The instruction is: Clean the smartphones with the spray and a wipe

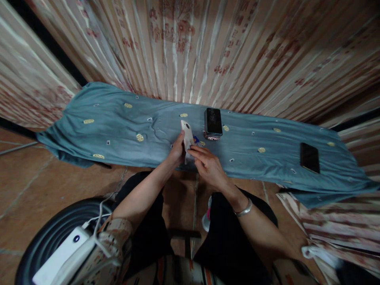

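Observation:
Both my hands meet over the near edge of a low surface covered by a teal cloth (118, 134). My left hand (177, 151) grips a white phone (187, 134), back side up with its camera lens showing, tilted upright. My right hand (208, 164) has its fingers on the phone's lower end. A small blue item (196, 139) peeks out just right of the phone; I cannot tell what it is. A silver bangle (244, 209) circles my right wrist.
A stack of dark-screened phones (213, 123) lies just beyond my hands. Another black phone (309, 157) lies at the cloth's right end. Striped curtains (208, 47) hang behind. A white power bank (63, 255) with a cable rests at lower left, on a dark round object (47, 233).

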Tool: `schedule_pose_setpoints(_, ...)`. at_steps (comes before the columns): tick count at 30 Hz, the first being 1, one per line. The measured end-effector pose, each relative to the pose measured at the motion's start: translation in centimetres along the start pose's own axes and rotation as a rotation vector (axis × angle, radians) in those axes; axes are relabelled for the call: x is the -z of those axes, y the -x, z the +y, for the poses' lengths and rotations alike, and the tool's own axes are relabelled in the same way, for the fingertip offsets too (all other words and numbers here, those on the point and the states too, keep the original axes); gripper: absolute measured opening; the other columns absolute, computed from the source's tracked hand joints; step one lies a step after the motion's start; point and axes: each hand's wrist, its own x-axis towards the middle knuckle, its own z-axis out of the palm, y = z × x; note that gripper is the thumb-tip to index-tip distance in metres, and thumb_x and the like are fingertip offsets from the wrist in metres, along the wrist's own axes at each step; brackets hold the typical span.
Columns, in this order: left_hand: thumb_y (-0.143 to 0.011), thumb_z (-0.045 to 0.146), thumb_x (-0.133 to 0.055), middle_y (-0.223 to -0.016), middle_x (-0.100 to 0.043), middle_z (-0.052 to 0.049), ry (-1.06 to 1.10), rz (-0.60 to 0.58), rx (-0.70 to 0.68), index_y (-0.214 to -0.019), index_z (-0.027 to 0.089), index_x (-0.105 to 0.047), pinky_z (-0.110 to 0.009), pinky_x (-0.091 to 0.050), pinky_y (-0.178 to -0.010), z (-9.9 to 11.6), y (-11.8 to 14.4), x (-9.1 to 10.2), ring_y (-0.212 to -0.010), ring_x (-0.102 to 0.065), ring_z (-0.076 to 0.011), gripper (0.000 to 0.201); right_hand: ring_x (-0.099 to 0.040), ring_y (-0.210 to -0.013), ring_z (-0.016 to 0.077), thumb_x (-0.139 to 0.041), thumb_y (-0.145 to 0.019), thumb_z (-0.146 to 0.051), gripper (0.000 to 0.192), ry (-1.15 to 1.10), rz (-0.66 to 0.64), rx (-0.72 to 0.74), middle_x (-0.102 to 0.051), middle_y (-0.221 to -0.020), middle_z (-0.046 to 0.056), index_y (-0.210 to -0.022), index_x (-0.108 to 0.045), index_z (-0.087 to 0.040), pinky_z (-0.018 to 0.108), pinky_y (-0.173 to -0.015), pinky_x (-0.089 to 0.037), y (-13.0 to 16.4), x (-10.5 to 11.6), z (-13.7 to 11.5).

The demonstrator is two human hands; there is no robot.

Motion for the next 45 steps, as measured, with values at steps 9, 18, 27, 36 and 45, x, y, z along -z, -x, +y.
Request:
schedule_pose_setpoints(9, -0.102, 0.06, -0.044, -0.077, -0.073, -0.007, 0.088, 0.004, -0.027, -0.108, 0.014, -0.072, -0.029, -0.055, -0.07, 0.9, 0.0, -0.5, -0.066, -0.067, -0.0176, 0.054, -0.067, -0.131, 0.0225, -0.047, -0.096, -0.012, 0.046, 0.016, 0.015, -0.025, -0.073, -0.138, 0.008, -0.13, -0.075, -0.025, 0.046, -0.117, -0.053, 0.3, 0.7, 1.2)
schedule_pose_setpoints(18, -0.099, 0.059, -0.053, -0.077, -0.076, -0.005, 0.048, -0.026, -0.049, -0.112, 0.015, -0.073, -0.028, -0.056, -0.068, 1.1, 0.5, -0.5, -0.066, -0.069, -0.0174, 0.05, -0.068, -0.131, 0.0229, -0.05, -0.094, -0.01, 0.046, 0.003, 0.048, -0.078, -0.074, -0.137, 0.008, -0.128, -0.075, -0.026, 0.046, -0.117, -0.053, 0.2, 0.3, 1.8)
schedule_pose_setpoints(27, -0.1, 0.054, -0.053, -0.085, -0.081, -0.009, -0.041, -0.006, -0.012, -0.113, 0.013, -0.074, -0.032, -0.061, -0.076, 1.2, 1.5, -1.0, -0.084, -0.078, -0.0248, 0.049, -0.069, -0.126, 0.0237, -0.051, -0.093, -0.01, 0.045, 0.04, 0.064, -0.093, -0.075, -0.134, 0.009, -0.128, -0.075, -0.024, 0.045, -0.115, -0.054, -0.2, 0.2, 2.5)
schedule_pose_setpoints(36, -0.103, 0.043, -0.05, -0.085, -0.081, -0.008, -0.071, -0.014, 0.002, -0.108, 0.012, -0.074, -0.029, -0.06, -0.079, 0.6, 2.1, -1.1, -0.081, -0.077, -0.021, 0.039, -0.069, -0.126, 0.0248, -0.048, -0.094, -0.012, 0.046, 0.072, 0.102, -0.116, -0.073, -0.137, 0.01, -0.132, -0.072, -0.021, 0.044, -0.114, -0.054, -1.0, 0.5, 3.7)
schedule_pose_setpoints(45, -0.108, 0.04, -0.039, -0.087, -0.081, -0.009, -0.095, -0.056, 0.094, -0.127, 0.009, -0.069, -0.032, -0.062, -0.084, 0.9, 3.5, -1.6, -0.084, -0.078, -0.0226, 0.047, -0.067, -0.131, 0.0259, -0.05, -0.093, -0.013, 0.045, 0.065, 0.165, -0.17, -0.073, -0.138, 0.012, -0.131, -0.073, -0.02, 0.045, -0.116, -0.052, -1.4, 0.7, 5.6)
